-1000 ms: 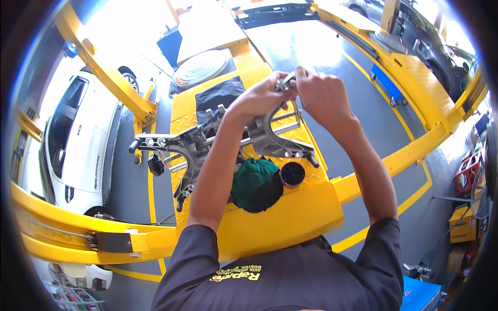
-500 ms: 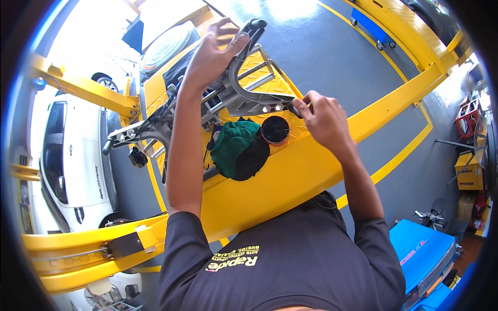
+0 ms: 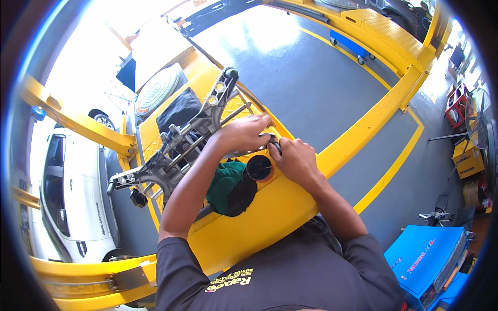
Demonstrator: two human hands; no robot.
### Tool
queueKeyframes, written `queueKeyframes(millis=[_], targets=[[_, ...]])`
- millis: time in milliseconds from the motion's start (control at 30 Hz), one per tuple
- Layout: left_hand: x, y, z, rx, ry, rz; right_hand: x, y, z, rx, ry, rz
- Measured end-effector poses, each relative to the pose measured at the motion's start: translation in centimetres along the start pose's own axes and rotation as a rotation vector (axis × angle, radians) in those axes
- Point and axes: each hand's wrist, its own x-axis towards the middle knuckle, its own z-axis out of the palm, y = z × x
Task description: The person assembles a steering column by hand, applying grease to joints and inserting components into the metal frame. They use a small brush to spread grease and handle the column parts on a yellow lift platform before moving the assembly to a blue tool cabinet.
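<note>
A grey metal wheel clamp with several arms and slide rods lies on the yellow lift platform in front of me. My left hand reaches over its near right arm, fingers curled round that arm close to the tip. At the black-ended tip of the same arm, my right hand pinches with thumb and fingers. Both hands are close together and partly cover this arm. Just below them stands a round tub with dark contents. Beside it sits a green and black cap.
A yellow beam crosses between my body and the clamp. Farther up the platform are a dark cloth and a round turntable plate. A white vehicle stands at left, a blue cabinet at lower right, a fan at far right.
My left hand has left the far upper arm of the clamp and come down to the near right arm, beside my right hand. The view has shifted slightly.
</note>
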Motion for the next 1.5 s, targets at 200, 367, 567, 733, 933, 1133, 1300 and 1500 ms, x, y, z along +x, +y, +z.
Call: queueKeyframes(millis=[200, 367, 567, 733, 933, 1133, 1300, 1500], targets=[[1.4, -1.2, -0.4, 0.036, -0.307, 0.0, 0.3, 0.5, 0.7, -0.045, 0.026, -0.036], [2.1, -1.8, 0.4, 0.067, -0.298, -0.068, 0.3, 0.3, 1.1, -0.098, 0.029, -0.058], [1.9, -2.1, 0.1, -0.044, -0.34, -0.038, 0.1, 0.4, 1.6, -0.105, 0.053, -0.085], [2.5, -2.8, 1.1, -0.017, -0.327, -0.006, -0.2, 0.1, 1.7, -0.117, 0.084, -0.092], [3.4, -4.0, 1.2, -0.037, -0.355, -0.017, -0.2, -0.3, 1.5, -0.177, 0.113, -0.08], [3.1, -4.6, 1.2, 0.027, -0.256, 0.07, -0.1, 0.5, 2.2, -0.192, 0.1, -0.081], [2.6, -3.0, 0.0, -0.113, -0.327, -0.082, -0.9, 0.5, 0.6, -0.16, 0.056, 0.02], [1.4, -2.5, 0.4, 0.013, -0.222, -0.091, -1.7, 1.5, -1.2, 0.051, 0.05, -0.005]])
